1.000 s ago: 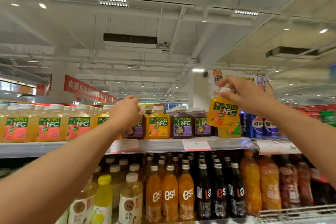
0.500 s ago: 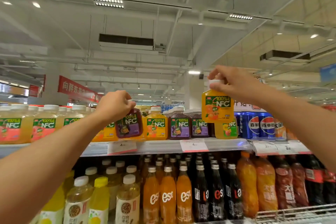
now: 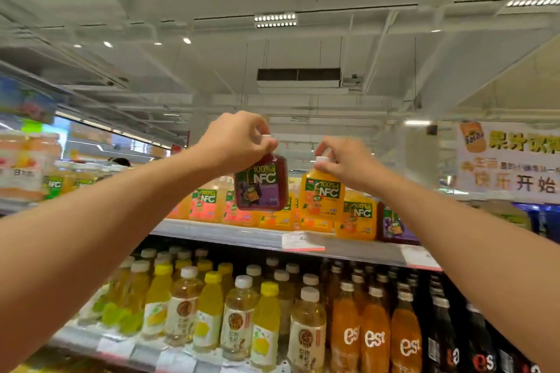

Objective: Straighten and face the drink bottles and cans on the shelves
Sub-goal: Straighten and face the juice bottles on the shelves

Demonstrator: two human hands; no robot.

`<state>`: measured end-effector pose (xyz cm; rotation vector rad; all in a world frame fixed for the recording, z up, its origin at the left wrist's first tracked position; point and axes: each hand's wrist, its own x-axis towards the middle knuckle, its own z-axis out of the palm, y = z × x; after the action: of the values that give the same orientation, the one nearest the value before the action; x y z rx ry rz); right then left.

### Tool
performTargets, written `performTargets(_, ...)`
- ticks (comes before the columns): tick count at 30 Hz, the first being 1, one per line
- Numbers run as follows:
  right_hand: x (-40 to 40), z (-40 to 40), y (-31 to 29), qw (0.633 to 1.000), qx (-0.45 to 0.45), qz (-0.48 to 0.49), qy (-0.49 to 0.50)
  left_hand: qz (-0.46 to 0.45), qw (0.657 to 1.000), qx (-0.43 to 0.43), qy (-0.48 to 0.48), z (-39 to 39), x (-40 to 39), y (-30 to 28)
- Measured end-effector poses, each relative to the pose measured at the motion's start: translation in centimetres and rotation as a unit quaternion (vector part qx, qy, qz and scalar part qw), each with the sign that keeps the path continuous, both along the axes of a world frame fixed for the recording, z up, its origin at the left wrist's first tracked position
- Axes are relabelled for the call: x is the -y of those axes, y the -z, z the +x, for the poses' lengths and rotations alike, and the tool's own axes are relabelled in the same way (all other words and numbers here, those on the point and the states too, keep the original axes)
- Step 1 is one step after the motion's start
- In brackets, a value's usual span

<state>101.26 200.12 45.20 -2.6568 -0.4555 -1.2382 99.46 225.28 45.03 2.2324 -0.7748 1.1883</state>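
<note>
We see a bright, evenly lit store; light comes from the LED ceiling panels [image 3: 275, 20] high above the fingers, which burn out to white. Shadows are soft and faint. The left hand [image 3: 235, 139] and right hand [image 3: 342, 160] look fairly sharp, as do the labels just below their fingers. Far to the left of the fingers the shelves smear with motion blur. Straight lines bow toward the edges.

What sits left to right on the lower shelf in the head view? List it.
Yellow-cap bottles → white-cap tea bottles → orange est bottles → dark est bottles.
</note>
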Motion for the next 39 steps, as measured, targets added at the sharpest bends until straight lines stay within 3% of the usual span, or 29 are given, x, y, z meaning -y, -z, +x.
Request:
performTargets(11, -0.3, 7.3, 1.6, 0.993, -0.077, -0.026, 0.082, 0.032, 0.999, 0.009, -0.025, 0.5, -1.9, 1.6)
performTargets(18, 1.3, 5.7, 1.1, 0.986, -0.123, -0.077, 0.087, 0.033, 0.999, -0.003, -0.007, 1.8, 0.3, 2.9)
performTargets(20, 1.9, 3.7, 0.9, 0.99, -0.107, -0.074, 0.058, 0.031, 0.999, -0.006, -0.005, 1.9, 1.7, 3.1)
performTargets(22, 2.8, 1.3, 0.9, 0.992, -0.117, -0.021, -0.033, 0.023, 1.0, -0.01, -0.004, 1.8, 3.4, 3.1)
performTargets(25, 3.9, -2.4, 1.5, 0.951, -0.228, 0.091, -0.187, 0.004, 1.0, -0.014, -0.001, 1.1, 6.7, 2.7)
performTargets(27, 4.6, -4.0, 2.2, 0.944, -0.244, 0.089, -0.201, -0.009, 1.0, -0.007, 0.012, 0.3, 9.5, 2.3)
performTargets(31, 7.1, -6.0, 2.3, 0.973, -0.141, 0.08, -0.164, -0.006, 0.998, 0.006, 0.059, -1.3, 15.0, 0.9)
performTargets(35, 12.3, -8.0, 1.3, 0.991, -0.11, 0.049, -0.056, 0.053, 0.991, -0.016, 0.122, -1.4, 17.7, 0.0)
performTargets(39, 17.6, -9.0, 1.9, 0.992, -0.086, 0.05, 0.071, 0.138, 0.988, -0.003, 0.071, 0.7, 19.3, 1.7)
